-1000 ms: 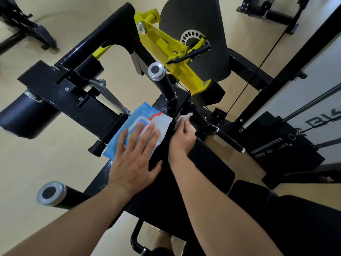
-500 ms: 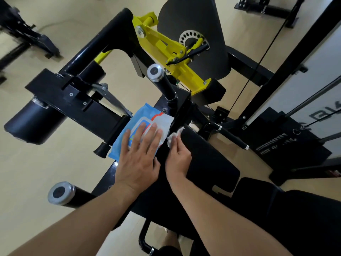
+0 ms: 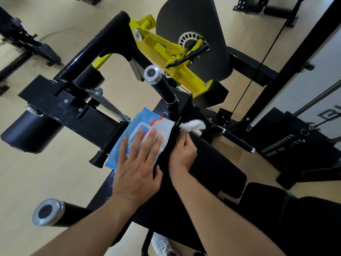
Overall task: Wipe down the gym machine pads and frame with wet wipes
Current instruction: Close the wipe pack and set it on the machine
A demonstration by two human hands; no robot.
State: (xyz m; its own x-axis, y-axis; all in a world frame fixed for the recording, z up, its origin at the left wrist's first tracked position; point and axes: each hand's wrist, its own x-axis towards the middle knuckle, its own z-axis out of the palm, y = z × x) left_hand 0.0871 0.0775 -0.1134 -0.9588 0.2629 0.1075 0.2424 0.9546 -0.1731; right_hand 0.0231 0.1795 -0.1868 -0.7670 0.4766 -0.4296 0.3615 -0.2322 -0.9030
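Head view: the blue-and-white plastic wet-wipe pack [image 3: 145, 133] is pressed flat under the spread left hand [image 3: 137, 164], while a crumpled white wipe [image 3: 192, 125] is pinched by the right hand [image 3: 182, 153] against the black padded machine pad [image 3: 217, 163].

**Surroundings, non-task items**

Floor [image 3: 46, 178]: pale beige, smooth. Black base of another machine [image 3: 31, 45] upper left, standing on the floor. Further black frame foot [image 3: 262, 8] top right. White shoe [image 3: 162, 245] at bottom edge, partly hidden. Light grey panel [image 3: 302, 89] at right, lettering cut off.
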